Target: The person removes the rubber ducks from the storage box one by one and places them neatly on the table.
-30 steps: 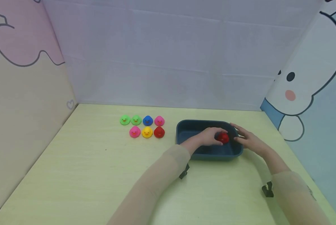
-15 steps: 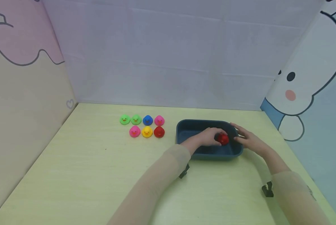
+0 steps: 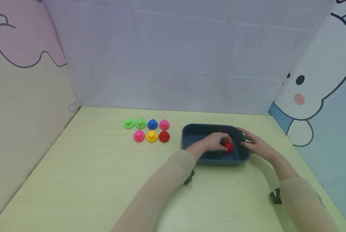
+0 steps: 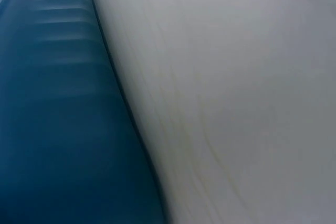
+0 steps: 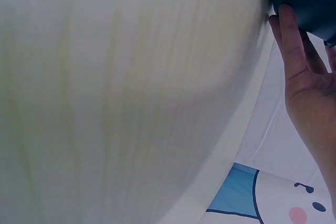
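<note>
A dark blue plastic basin stands on the right half of the table. Inside it, my left hand holds a red rubber duck between thumb and fingers, partly covered by them. At the basin's right end, my right hand grips the rim, thumb over the edge and fingers along the outer wall. The right wrist view shows that hand with its fingers against the blue wall. Only the basin's outer side and the table fill most of the left wrist view; the left hand is outside it.
Left of the basin, several rubber ducks stand in two rows: green ones, a blue one, pink ones, a yellow one and a red one. Printed side walls and a pale back sheet enclose the table.
The red duck in my left hand has shifted slightly toward the near side of the basin, and the fingers have bent a little more over it. My right hand has stayed at the rim.
</note>
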Motion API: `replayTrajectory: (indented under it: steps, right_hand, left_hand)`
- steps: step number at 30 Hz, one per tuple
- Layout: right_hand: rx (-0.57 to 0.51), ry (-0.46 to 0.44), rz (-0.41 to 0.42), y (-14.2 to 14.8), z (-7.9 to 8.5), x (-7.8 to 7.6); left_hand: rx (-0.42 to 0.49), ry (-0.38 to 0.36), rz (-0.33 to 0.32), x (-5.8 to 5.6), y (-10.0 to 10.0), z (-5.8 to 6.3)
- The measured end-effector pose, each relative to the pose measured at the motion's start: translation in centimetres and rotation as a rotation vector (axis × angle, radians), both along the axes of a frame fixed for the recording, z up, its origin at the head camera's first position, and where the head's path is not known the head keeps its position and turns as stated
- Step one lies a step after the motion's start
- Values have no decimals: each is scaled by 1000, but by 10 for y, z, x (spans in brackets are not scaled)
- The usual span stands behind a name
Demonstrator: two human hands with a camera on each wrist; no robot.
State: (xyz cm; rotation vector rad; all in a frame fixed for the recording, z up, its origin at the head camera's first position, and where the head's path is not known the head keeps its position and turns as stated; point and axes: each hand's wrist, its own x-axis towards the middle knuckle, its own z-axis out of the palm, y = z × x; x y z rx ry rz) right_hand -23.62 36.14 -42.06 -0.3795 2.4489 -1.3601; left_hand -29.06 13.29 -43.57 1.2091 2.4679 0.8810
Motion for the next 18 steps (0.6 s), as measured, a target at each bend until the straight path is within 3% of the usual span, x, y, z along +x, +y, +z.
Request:
replayTrajectory:
  steps: [18]
  right_hand:
    - [46,2,-17,1,-3,-1]
  left_hand:
    - [21,14,26,5,0,1]
